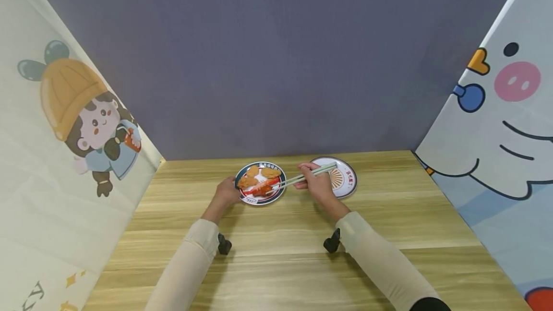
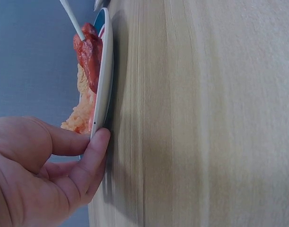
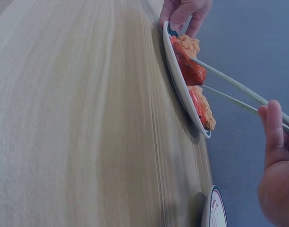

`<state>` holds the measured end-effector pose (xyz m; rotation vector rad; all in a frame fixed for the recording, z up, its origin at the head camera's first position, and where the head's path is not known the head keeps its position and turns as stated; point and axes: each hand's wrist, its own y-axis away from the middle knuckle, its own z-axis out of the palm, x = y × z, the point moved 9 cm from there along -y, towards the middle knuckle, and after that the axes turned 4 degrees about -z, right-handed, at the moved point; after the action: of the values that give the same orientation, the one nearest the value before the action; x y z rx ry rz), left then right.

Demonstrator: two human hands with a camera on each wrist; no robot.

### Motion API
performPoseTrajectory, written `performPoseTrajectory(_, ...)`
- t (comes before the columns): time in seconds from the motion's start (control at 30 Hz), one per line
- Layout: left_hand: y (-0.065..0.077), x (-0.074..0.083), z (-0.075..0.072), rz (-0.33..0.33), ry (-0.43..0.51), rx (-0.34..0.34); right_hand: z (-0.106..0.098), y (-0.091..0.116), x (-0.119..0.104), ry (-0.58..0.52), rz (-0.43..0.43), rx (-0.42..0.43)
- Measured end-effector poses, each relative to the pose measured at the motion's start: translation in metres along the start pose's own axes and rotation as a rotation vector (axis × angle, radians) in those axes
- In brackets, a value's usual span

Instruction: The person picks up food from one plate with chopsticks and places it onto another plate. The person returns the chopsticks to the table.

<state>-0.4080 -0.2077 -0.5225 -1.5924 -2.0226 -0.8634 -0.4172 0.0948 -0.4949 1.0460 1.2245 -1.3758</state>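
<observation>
My left hand (image 1: 227, 192) pinches the left rim of a dark-bordered plate (image 1: 251, 200), thumb above and fingers beneath in the left wrist view. On this plate lie several golden fried chicken pieces (image 1: 270, 173), a long red-and-white piece (image 1: 261, 186) and a glossy red-brown glazed meat piece (image 3: 194, 73). My right hand (image 1: 318, 184) holds a pair of pale green chopsticks (image 1: 321, 169), slanting down to the left. Their tips stand at either side of the glazed piece in the right wrist view; whether they squeeze it I cannot tell.
A second white plate (image 1: 349, 182) with red characters and a fan-like print stands to the right, partly behind my right hand. Both plates are near the back of the wooden table (image 1: 276, 253), before a grey-blue wall (image 1: 276, 61). Cartoon-printed panels flank the table.
</observation>
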Motion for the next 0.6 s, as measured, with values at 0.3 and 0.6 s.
performPoseTrajectory(0.3,0.0014,-0.0018,0.0012,-0.018,0.006,-0.009,-0.0069,-0.0002,-0.0038,0.005,0.017,0.027)
performPoseTrajectory(0.6,0.0032,0.001,-0.0011,0.002,-0.021,0.009,-0.0102,-0.0012,-0.0078,0.0,-0.019,0.025)
